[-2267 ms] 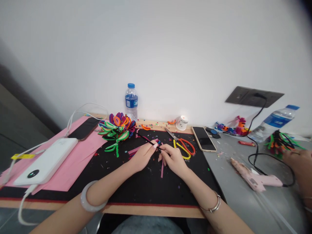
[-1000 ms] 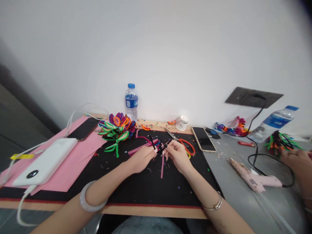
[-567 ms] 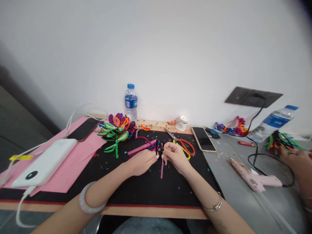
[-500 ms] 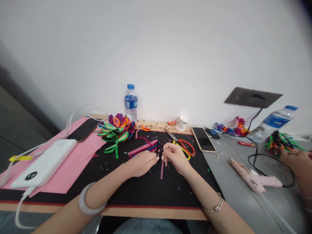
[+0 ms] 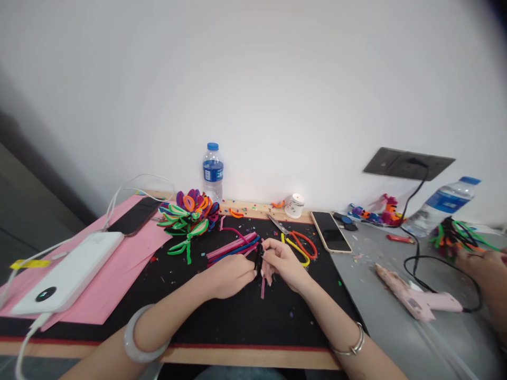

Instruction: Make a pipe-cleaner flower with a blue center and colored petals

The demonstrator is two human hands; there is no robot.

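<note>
Left hand (image 5: 227,274) and right hand (image 5: 282,261) pinching a folded black pipe cleaner (image 5: 259,259) mid-mat; finished flower (image 5: 189,211) far left, loose stems (image 5: 232,246) unused.

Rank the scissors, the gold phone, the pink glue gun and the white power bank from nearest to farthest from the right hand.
From the right hand:
1. Scissors, just beyond its fingers.
2. Gold phone, farther right.
3. Pink glue gun, on the grey surface to the right.
4. White power bank, far left.

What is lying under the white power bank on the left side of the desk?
The white power bank rests on a pink sheet, which lies over the black mat. What the power bank covers cannot be seen.
</note>
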